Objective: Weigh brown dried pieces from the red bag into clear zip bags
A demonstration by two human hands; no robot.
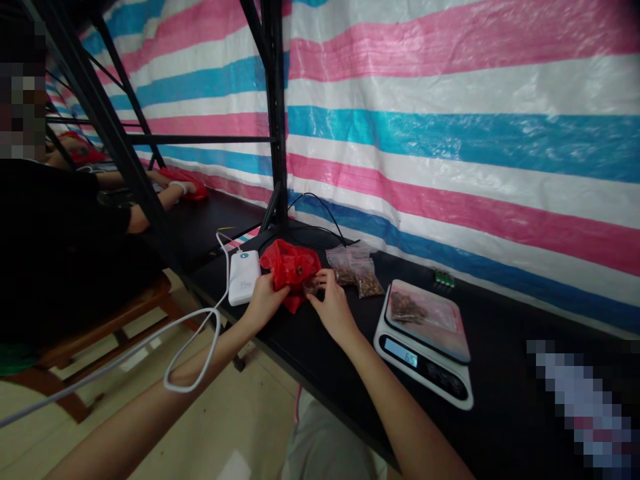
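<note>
A red plastic bag stands on the black table, its mouth opened toward me, with something brown showing inside. My left hand pinches the near left edge of the bag. At its right side, my right hand has its fingers curled around a small clear object, perhaps a little cup; its exact kind is hard to make out. Beyond my right hand lie zip bags filled with brown bits. A white digital scale on the right carries another zip bag partly filled with similar bits.
A white power bank with a white cable sits left of the red bag; the cable loops over my left forearm. A small green circuit board lies behind the scale. Black metal posts rise at the back. Another person sits at left.
</note>
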